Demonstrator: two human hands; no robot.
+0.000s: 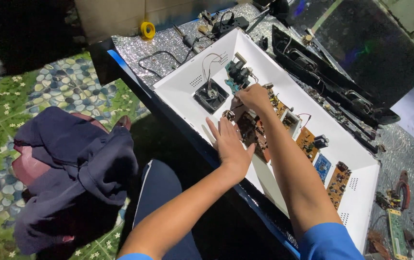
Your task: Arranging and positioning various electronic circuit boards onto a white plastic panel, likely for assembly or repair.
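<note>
The fingers of the right hand [252, 95] are pinched together on the near end of a blue component assembly [238, 74] with black blocks on it, which sits toward the far end of the white tray [183, 86]. The fingers of the left hand [228, 142] are released and stretched out flat; the hand hovers or rests over the near edge of the white tray, though contact cannot be told, just beside a brown circuit board [252, 132] that lies partly under the right forearm.

Inside the white tray, to the left of the blue assembly, lies a black square fan [211, 95] with thin wires rising from it. Along the tray toward its right end lie an orange circuit board [307, 143] with a dark capacitor, a small blue board [322, 166] and a brown board [338, 183] set with many small parts.

Beyond the white tray's far wall lies a long black casing [332, 82] with metal fittings. Past the tray's left end, a black cable [163, 60] curls on the silvery table [135, 48], and a yellow tape roll [147, 30] stands further back. Off the tray's right end lies a green circuit board [397, 231]. On the near side of the tray, well apart, a dark blue garment [77, 178] is draped over a red chair [24, 163] on the pebble-patterned floor [62, 86].
</note>
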